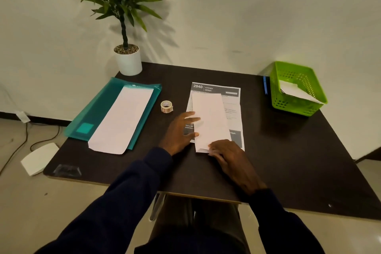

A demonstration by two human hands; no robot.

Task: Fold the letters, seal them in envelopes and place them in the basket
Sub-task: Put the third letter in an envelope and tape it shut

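A white envelope (209,118) lies lengthwise on a printed letter (233,107) in the middle of the dark table (288,150). My left hand (179,130) rests at the envelope's left edge, fingers spread and touching it. At the envelope's near end, the fingers of my right hand (228,156) press down on its flap. A second long white envelope (121,119) lies on a teal plastic folder (99,109) at the left. The green basket (278,90) at the far right holds white paper (296,90).
A small roll of tape (166,106) stands between the folder and the letter. A potted plant (127,57) sits at the back left corner. A blue pen (265,85) lies beside the basket. A white object (39,159) and cables are on the floor at left.
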